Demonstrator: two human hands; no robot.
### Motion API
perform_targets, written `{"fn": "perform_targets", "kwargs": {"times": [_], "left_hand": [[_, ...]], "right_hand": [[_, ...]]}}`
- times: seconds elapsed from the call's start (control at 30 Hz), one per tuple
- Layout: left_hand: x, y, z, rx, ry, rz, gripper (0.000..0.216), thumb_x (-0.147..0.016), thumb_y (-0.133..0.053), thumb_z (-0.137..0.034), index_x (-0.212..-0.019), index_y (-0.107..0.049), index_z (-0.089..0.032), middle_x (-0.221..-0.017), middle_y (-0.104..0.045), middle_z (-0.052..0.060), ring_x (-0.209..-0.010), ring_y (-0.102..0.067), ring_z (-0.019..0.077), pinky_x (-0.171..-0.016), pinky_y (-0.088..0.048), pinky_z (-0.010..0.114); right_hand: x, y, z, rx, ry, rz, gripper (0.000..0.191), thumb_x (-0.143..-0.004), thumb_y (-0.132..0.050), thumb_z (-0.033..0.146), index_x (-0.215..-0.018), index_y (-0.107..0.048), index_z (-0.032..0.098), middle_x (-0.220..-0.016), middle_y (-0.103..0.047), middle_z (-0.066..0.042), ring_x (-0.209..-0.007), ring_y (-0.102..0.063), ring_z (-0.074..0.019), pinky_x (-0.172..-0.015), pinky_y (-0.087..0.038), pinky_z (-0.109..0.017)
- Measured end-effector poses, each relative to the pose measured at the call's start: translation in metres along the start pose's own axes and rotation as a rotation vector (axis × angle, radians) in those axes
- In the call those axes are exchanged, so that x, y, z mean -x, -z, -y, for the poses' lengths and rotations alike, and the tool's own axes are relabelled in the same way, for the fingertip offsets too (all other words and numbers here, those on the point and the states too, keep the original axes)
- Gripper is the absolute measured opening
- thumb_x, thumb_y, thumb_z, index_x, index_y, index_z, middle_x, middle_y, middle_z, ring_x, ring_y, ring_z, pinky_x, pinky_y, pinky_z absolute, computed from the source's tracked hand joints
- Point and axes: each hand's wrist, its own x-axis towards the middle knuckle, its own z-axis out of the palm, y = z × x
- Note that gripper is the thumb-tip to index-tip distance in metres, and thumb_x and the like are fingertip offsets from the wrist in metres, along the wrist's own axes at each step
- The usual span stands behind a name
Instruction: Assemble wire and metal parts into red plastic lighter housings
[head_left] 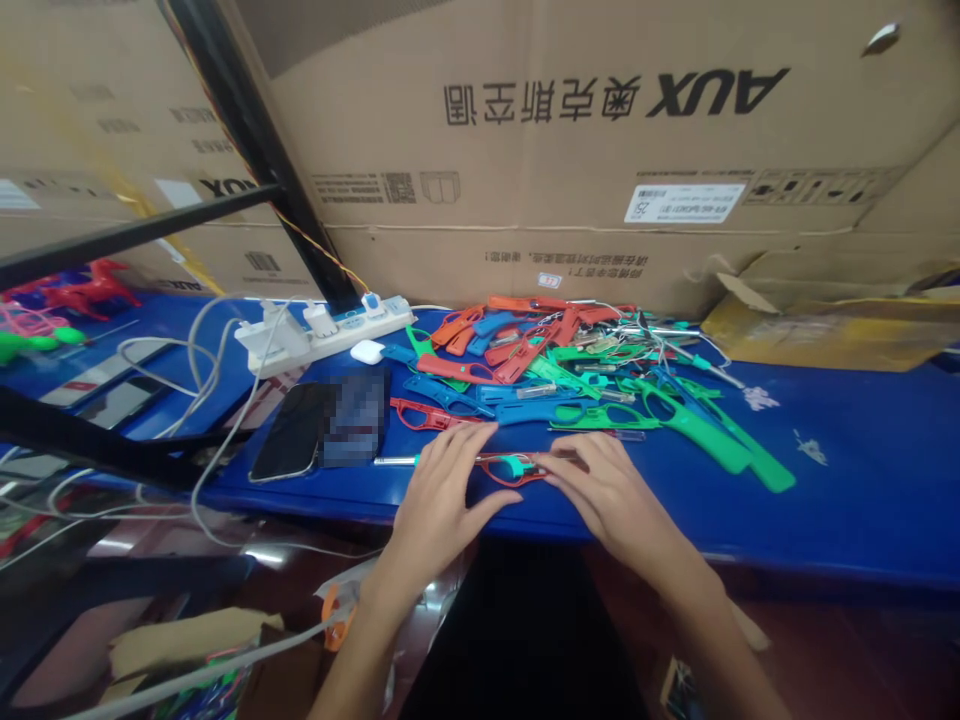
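A red-shelled stick lighter (491, 465) with a teal trigger and a thin metal tube lies crosswise at the table's front edge. My left hand (441, 492) curls its fingers over the lighter where the tube meets the body, thumb held apart below. The tube tip pokes out to the left. At the handle end, my right hand (609, 488) pinches the lighter, its fingertips hiding most of that part. Just beyond both hands spreads a heap of red, blue and green lighter shells (540, 412), mixed with clear tanks and metal tubes.
Left of the heap are a black phone (283, 432) and a power strip (352, 328) with white plugs and loose cables. A black metal frame (247, 140) rises at left. A large carton (525, 200) stands behind the blue table (847, 510); an open box (832, 325) sits at right.
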Motion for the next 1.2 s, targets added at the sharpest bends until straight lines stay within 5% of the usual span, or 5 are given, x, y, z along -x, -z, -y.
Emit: {"fn": "perform_targets", "kwargs": {"times": [0.2, 0.43, 0.7, 1.0, 1.2], "left_hand": [[-0.002, 0.004, -0.001, 0.168, 0.027, -0.186, 0.039, -0.098, -0.064, -0.036, -0.135, -0.053, -0.028, -0.139, -0.06, 0.008, -0.133, -0.052, 0.0244, -0.113, -0.041, 0.045], [-0.003, 0.001, 0.0, 0.195, 0.105, -0.341, 0.018, -0.103, -0.054, -0.029, -0.117, -0.066, -0.026, -0.123, -0.069, 0.005, -0.12, -0.059, 0.0221, -0.106, -0.044, 0.041], [-0.002, 0.003, -0.002, -0.037, -0.071, -0.073, 0.02, -0.097, -0.066, -0.035, -0.116, -0.066, -0.027, -0.118, -0.071, 0.003, -0.116, -0.058, 0.025, -0.101, -0.039, 0.042], [-0.003, 0.002, -0.003, -0.127, -0.098, 0.035, 0.028, -0.097, -0.065, -0.037, -0.123, -0.063, -0.026, -0.123, -0.069, 0.004, -0.118, -0.056, 0.0264, -0.104, -0.037, 0.045], [-0.003, 0.001, -0.003, -0.121, -0.084, 0.022, 0.031, -0.098, -0.064, -0.037, -0.127, -0.061, -0.026, -0.125, -0.069, 0.003, -0.119, -0.055, 0.0272, -0.103, -0.038, 0.046]], "right_hand": [[0.003, -0.002, 0.001, -0.003, -0.036, -0.029, 0.024, -0.104, -0.052, 0.028, -0.125, -0.062, 0.02, -0.121, -0.067, -0.011, -0.111, -0.061, -0.0269, -0.097, -0.046, -0.048], [0.008, -0.006, -0.003, -0.024, -0.109, -0.206, 0.061, -0.096, -0.064, 0.045, -0.149, -0.043, 0.023, -0.141, -0.057, -0.014, -0.129, -0.053, -0.0301, -0.108, -0.043, -0.049], [0.004, 0.001, -0.013, -0.175, -0.373, -0.477, 0.024, -0.101, -0.056, 0.037, -0.118, -0.066, 0.023, -0.111, -0.07, -0.007, -0.093, -0.064, -0.0229, -0.086, -0.05, -0.039], [0.038, 0.046, -0.096, 0.169, -0.664, -0.482, 0.064, -0.091, -0.047, 0.074, -0.107, -0.073, 0.017, -0.102, -0.072, -0.015, -0.081, -0.061, -0.0289, -0.077, -0.049, -0.046], [0.044, 0.036, -0.093, 0.226, -0.569, -0.446, 0.055, -0.097, -0.045, 0.066, -0.11, -0.071, 0.02, -0.107, -0.073, -0.014, -0.087, -0.064, -0.0311, -0.081, -0.051, -0.048]]}}
